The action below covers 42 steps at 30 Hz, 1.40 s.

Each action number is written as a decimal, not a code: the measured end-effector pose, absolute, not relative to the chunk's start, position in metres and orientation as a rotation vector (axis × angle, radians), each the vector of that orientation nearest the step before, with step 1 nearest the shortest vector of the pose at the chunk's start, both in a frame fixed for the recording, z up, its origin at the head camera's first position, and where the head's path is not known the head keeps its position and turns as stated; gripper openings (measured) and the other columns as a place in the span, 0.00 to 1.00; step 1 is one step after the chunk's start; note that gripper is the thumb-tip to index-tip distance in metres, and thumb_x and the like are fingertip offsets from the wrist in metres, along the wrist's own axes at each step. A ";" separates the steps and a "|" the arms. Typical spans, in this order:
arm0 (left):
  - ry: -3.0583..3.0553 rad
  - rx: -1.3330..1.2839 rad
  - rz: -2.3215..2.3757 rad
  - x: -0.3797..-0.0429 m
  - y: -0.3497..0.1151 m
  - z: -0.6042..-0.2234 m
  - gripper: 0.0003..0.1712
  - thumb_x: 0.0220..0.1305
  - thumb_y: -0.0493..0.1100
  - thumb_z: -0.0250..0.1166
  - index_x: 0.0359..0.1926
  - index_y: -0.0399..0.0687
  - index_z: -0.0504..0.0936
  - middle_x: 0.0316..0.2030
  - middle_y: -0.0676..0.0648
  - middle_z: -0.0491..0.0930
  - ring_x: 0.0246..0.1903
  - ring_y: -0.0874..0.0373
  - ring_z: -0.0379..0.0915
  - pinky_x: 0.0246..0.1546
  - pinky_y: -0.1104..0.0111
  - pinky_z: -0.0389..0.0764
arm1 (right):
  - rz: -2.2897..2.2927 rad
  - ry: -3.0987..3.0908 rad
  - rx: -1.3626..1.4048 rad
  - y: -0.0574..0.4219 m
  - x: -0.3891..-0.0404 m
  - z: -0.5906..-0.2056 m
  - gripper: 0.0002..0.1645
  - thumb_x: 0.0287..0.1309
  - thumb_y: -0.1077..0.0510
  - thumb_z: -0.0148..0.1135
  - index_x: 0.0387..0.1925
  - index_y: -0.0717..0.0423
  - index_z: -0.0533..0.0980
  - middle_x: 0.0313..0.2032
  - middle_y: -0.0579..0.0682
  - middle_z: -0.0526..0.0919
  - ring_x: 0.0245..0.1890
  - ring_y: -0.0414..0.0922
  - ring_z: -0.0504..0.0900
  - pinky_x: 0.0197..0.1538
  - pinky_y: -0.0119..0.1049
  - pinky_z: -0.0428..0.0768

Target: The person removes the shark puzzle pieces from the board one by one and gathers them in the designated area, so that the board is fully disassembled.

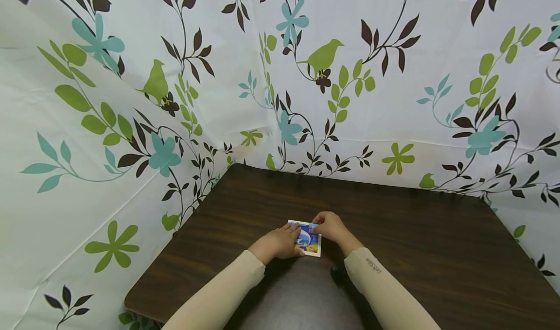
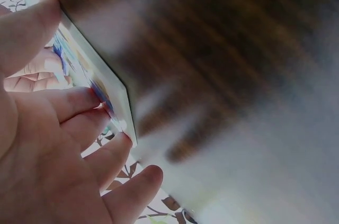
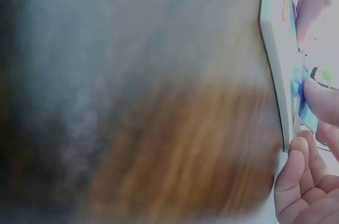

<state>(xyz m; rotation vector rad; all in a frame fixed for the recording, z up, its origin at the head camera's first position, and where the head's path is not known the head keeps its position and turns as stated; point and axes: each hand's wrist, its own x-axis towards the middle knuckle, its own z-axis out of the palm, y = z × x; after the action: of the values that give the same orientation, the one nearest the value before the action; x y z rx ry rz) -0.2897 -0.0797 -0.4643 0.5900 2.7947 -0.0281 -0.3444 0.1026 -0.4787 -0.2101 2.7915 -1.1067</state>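
Note:
A small square picture puzzle [image 1: 311,247] with a white border lies on the table, its picture blue with some yellow. My left hand [image 1: 280,242] rests on its left side, fingers fairly straight over the picture; in the left wrist view the thumb [image 2: 45,17] touches the near edge of the white board [image 2: 114,83]. At the upper right corner is my right hand [image 1: 331,227], which pinches a small blue puzzle piece [image 3: 304,102] between thumb and finger. The piece is tilted over the board in the right wrist view; its full shape is hidden by the fingers.
The dark wood-grain table [image 1: 415,242] stretches out on both sides of the puzzle. Behind it and at the left hangs a white cloth [image 1: 306,101] patterned with leaves, flowers and birds. A small black object [image 1: 338,274] sits near the right forearm.

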 end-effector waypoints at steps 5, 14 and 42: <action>2.793 0.595 -0.032 -0.291 -0.080 -0.466 0.47 0.66 0.68 0.59 0.77 0.50 0.58 0.78 0.51 0.54 0.77 0.51 0.49 0.74 0.57 0.60 | -1.153 2.795 -0.250 0.104 -0.344 -0.479 0.04 0.52 0.62 0.71 0.32 0.55 0.83 0.32 0.48 0.83 0.35 0.45 0.78 0.39 0.37 0.76; 2.778 0.596 -0.022 -0.288 -0.081 -0.463 0.46 0.66 0.67 0.59 0.76 0.49 0.58 0.78 0.50 0.53 0.77 0.50 0.48 0.74 0.58 0.59 | -1.332 2.782 -0.231 0.116 -0.339 -0.474 0.03 0.58 0.63 0.66 0.35 0.57 0.83 0.33 0.52 0.83 0.31 0.44 0.78 0.33 0.34 0.77; 2.757 0.590 0.067 -0.288 -0.082 -0.463 0.46 0.66 0.65 0.60 0.77 0.48 0.57 0.78 0.49 0.52 0.78 0.50 0.45 0.74 0.55 0.59 | -1.196 2.727 0.120 0.389 -0.273 -0.465 0.18 0.71 0.62 0.51 0.52 0.74 0.76 0.40 0.56 0.83 0.36 0.41 0.79 0.39 0.39 0.82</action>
<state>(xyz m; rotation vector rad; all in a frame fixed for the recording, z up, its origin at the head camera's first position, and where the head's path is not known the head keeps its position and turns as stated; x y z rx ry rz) -0.2878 -0.0824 -0.4628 0.5904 2.7568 0.0668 -0.2727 0.3887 -0.4653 0.1199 2.7266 -1.1964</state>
